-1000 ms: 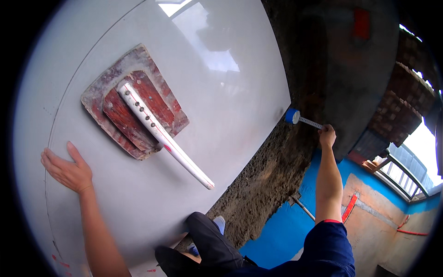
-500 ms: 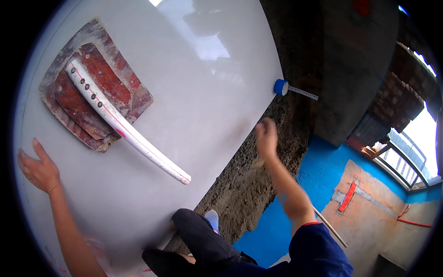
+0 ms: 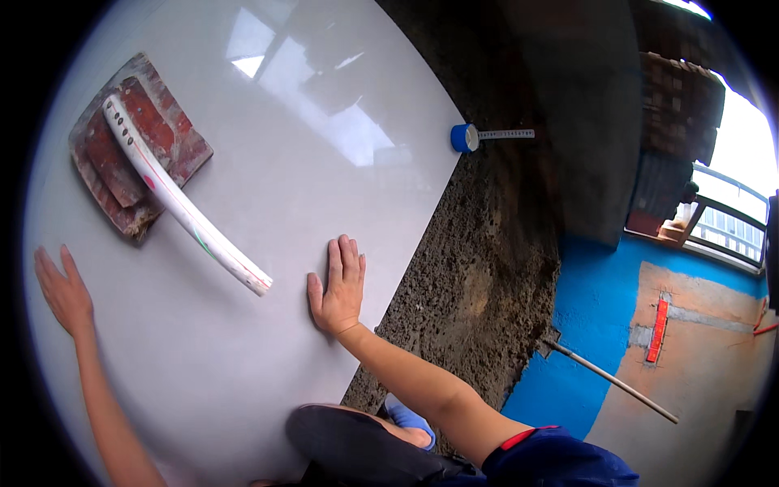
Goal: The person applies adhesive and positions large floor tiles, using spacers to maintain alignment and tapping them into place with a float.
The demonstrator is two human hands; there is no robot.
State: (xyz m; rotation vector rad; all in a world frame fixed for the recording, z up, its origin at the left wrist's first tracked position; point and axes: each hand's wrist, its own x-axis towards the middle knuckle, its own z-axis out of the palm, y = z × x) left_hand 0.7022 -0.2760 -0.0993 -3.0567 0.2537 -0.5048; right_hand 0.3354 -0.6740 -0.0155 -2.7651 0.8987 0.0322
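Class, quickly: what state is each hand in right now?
Left hand: open, empty, palm down on the glossy pale surface.
Right hand: open, empty, palm down there too.

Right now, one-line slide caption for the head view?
Left hand and right hand rest open on a glossy pale slab, near a worn reddish board bearing a white tube.

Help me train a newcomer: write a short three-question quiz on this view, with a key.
1. Which surface lies under the right hand: (a) the mortar, (b) the glossy white slab, or (c) the blue paint?
2. True or false: the left hand holds nothing.
3. What sits at the slab's right edge with a graduated strip extended?
Key: 1. b; 2. true; 3. a blue-and-white tape measure.
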